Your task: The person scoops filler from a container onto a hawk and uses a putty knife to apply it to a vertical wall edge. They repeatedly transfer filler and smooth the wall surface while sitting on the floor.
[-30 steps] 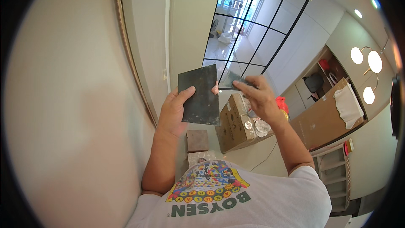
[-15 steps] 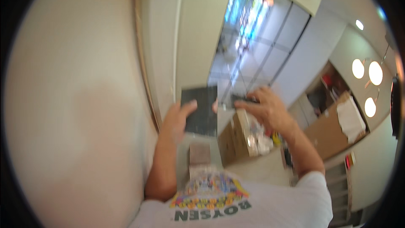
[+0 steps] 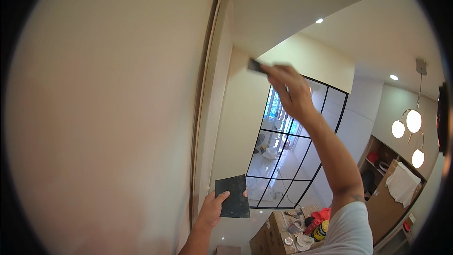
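My left hand grips a flat black square plate by its left edge. The thumb lies on the plate's face, and a fingertip shows at its right edge. My right hand is raised high near the corner below the ceiling, its fingers closed round a small dark flat spreader. The spreader's blade points up and left toward the cream wall; whether it touches the wall I cannot tell. Part of the spreader is hidden by my fingers, which are slightly blurred.
A large cream panel fills the left, with a rough-edged vertical gap beside it. Ahead stands a black-framed glass partition. Cardboard boxes at lower right carry cans, tape and a red cloth. Globe lamps hang at right.
My right hand has risen with the spreader from beside the plate to near the ceiling. The view has tilted upward, so the plate and left hand now sit lower in it.
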Tool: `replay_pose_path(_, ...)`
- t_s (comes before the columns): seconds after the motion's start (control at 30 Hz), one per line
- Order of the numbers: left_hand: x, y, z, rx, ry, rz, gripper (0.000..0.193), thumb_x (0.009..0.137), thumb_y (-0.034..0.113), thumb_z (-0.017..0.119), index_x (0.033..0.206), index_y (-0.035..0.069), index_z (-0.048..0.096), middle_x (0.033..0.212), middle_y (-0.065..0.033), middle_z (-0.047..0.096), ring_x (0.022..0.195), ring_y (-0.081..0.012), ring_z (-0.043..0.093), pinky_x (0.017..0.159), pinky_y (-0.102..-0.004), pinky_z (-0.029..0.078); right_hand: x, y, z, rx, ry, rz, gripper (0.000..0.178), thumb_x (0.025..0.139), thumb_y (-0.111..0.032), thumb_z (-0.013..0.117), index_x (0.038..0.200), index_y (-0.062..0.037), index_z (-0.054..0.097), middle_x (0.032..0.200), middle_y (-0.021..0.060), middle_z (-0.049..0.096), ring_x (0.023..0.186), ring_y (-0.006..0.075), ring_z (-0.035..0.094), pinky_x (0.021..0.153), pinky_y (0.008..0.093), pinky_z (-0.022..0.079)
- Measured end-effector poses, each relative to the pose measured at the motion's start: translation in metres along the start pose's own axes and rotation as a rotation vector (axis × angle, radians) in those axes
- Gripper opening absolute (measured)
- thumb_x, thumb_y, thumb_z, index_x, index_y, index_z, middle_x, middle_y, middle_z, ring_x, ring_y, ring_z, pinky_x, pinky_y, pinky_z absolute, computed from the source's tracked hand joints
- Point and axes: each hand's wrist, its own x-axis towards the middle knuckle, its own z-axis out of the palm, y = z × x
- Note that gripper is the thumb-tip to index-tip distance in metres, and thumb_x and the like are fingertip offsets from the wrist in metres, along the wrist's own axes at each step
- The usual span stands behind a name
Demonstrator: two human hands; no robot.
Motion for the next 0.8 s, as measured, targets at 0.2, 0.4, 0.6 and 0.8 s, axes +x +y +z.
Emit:
replay_pose_path(0.2,-0.006,0.007,0.012,-0.005,-0.054,0.069,0.038,0.107,0.011,0.052,0.138,-0.008,0.06,0.123,-0.0186,0.073,0.111,-0.0292,0.074,0.098,-0.0436,0.062,0.111,0.036,0.024,-0.208,0.162,-0.229,0.031,0.103,-0.019,0.07,0.133,-0.0234,0.077,0.128,0.0141,0.067,0.112,0.0326,0.067,0.093,0.0438,0.058)
replay_pose_path(0.4,-0.004,-0.002,0.009,0.073,0.099,0.048,0.035,0.107,0.011,0.051,0.135,-0.008,0.062,0.122,-0.0185,0.074,0.109,-0.0284,0.075,0.096,-0.0426,0.063,0.118,0.066,0.039,-0.114,0.183,-0.223,0.03,0.104,-0.022,0.07,0.132,-0.0248,0.078,0.129,0.0115,0.067,0.117,0.0308,0.065,0.099,0.0432,0.055)
replay_pose_path(0.6,-0.003,-0.005,0.009,0.039,0.038,0.091,0.035,0.107,0.011,0.052,0.135,-0.007,0.063,0.123,-0.0181,0.074,0.11,-0.0278,0.074,0.095,-0.0422,0.063,0.119,0.08,0.05,-0.173,0.234,-0.314,0.03,0.105,-0.016,0.07,0.133,-0.0219,0.078,0.129,0.0114,0.067,0.115,0.0293,0.066,0.093,0.0408,0.058)
replay_pose_path(0.8,-0.006,-0.004,0.008,0.027,0.075,0.067,0.036,0.107,0.012,0.053,0.136,-0.007,0.062,0.122,-0.0179,0.074,0.111,-0.0279,0.074,0.096,-0.0424,0.063,0.109,0.077,0.049,-0.1,0.256,-0.174,0.031,0.105,-0.016,0.069,0.134,-0.0233,0.077,0.131,0.0111,0.065,0.118,0.0284,0.065,0.096,0.0403,0.058)
